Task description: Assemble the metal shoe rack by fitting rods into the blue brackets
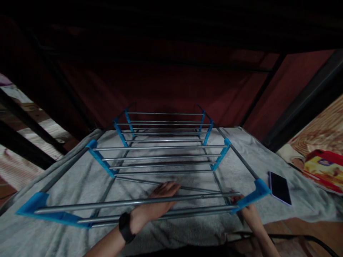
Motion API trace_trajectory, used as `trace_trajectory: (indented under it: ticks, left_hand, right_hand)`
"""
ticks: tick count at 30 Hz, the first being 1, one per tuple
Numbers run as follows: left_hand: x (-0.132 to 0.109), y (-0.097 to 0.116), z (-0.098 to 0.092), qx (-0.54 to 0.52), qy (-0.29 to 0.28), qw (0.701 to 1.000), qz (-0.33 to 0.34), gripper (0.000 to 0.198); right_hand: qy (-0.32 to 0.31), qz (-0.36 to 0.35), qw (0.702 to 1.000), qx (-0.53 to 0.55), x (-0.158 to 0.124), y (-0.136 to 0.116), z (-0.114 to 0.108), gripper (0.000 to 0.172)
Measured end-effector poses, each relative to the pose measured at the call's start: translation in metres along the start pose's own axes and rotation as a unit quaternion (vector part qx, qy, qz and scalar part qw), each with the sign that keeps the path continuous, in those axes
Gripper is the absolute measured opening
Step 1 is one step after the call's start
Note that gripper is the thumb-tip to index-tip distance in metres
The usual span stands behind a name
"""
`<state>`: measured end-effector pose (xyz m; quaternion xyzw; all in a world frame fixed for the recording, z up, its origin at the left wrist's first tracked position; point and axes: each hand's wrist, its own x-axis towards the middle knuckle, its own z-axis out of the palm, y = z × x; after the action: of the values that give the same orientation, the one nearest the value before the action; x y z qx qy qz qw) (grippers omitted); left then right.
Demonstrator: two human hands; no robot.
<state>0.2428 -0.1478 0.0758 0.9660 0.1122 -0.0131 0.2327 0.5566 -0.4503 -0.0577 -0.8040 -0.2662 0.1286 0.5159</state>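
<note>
The rack [171, 165] lay on the blanket [243, 153] directly in front of the person, its long axis running away from the body toward the dark red backing [166, 85]. Its near end faced the person, and four rows of blue brackets [221, 155] stood in pairs along the two long sides. Steel tubes crossed from left to right between them, roughly square to the long axis, while one thin tube [134, 179] slanted across the near bay. The left hand [163, 194], back upward and wearing a watch [125, 227] at the wrist, reached in among the near tubes with its fingers pointing right; whether it gripped anything could not be told. The right hand [245, 205] had its fingers bent on the right end of the near tube [102, 205], just beside the near right bracket [253, 196]. The blanket was grey and wrinkled, and a phone [280, 188] lay on it to the right of that bracket, screen dark. Farther right, a red and yellow packet [324, 169] lay near a brown patterned surface [321, 128]. Dark bars [262, 91] framed the red backing, the space above was nearly black, striped cloth [32, 146] showed at the left, and tiled floor [302, 232] at the lower right.
</note>
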Motion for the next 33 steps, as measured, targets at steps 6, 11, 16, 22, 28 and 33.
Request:
trace_trajectory:
  ticks: [6,11,16,22,28,33]
  left_hand:
    - [0.062,-0.015,0.025,0.053,-0.034,0.998,-0.007,0.056]
    - [0.099,-0.012,0.045,0.115,-0.009,0.992,0.051,0.058]
    - [0.130,-0.004,0.047,0.103,-0.004,0.992,0.070,0.056]
    - [0.168,-0.001,0.064,0.064,-0.009,0.994,0.090,0.051]
    - [0.204,0.007,0.074,0.055,-0.019,0.995,0.079,0.048]
    - [0.227,0.013,0.075,0.041,-0.019,0.996,0.076,0.042]
  right_hand:
    - [-0.057,-0.023,0.991,0.116,0.023,-0.008,0.016,0.048]
    - [-0.057,-0.024,0.990,0.124,0.036,-0.006,0.026,0.050]
    - [-0.034,-0.024,0.996,0.082,0.050,-0.011,0.031,0.047]
    - [-0.018,-0.056,0.997,0.050,0.067,-0.029,0.045,0.042]
    - [-0.034,-0.090,0.995,-0.007,0.080,-0.040,0.062,0.035]
    - [-0.016,-0.095,0.993,-0.062,0.082,-0.040,0.068,0.038]
